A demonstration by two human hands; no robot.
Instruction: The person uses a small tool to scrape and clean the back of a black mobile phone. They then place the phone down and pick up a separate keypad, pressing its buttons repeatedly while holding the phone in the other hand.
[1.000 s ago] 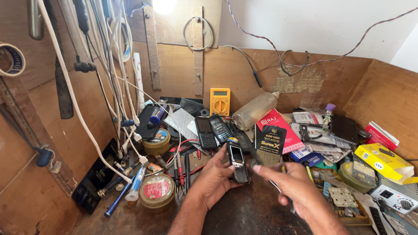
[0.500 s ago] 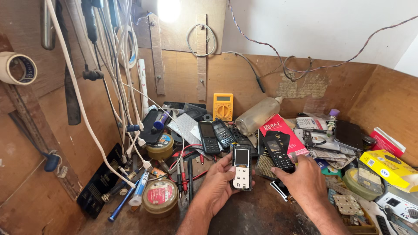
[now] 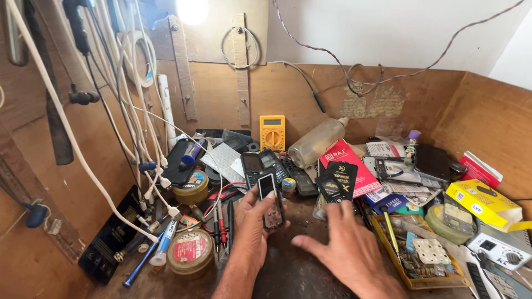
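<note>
My left hand (image 3: pixel 252 232) holds a small bar-shaped mobile phone (image 3: pixel 271 201) upright over the dark workbench; its screen is dark and its lower front looks bare, without a keypad cover. My right hand (image 3: pixel 346 252) lies flat on the bench just right of the phone, fingers spread, holding nothing. A black phone-sized packet (image 3: pixel 338 180) stands just beyond my right fingertips. Two more dark phones (image 3: pixel 260 163) lie behind the held one.
A yellow multimeter (image 3: pixel 272 132) leans on the back board beside a plastic bottle (image 3: pixel 318 143). Round tins (image 3: pixel 188 252) and screwdrivers (image 3: pixel 145 260) lie left, under hanging white cables (image 3: pixel 133 111). A yellow tray of parts (image 3: pixel 413 252), a yellow box (image 3: pixel 482 202) and red packets (image 3: pixel 346 163) crowd the right.
My right hand has let go of the black packet it was lifting and now rests open on the bench. The phone in my left hand has turned and tilted.
</note>
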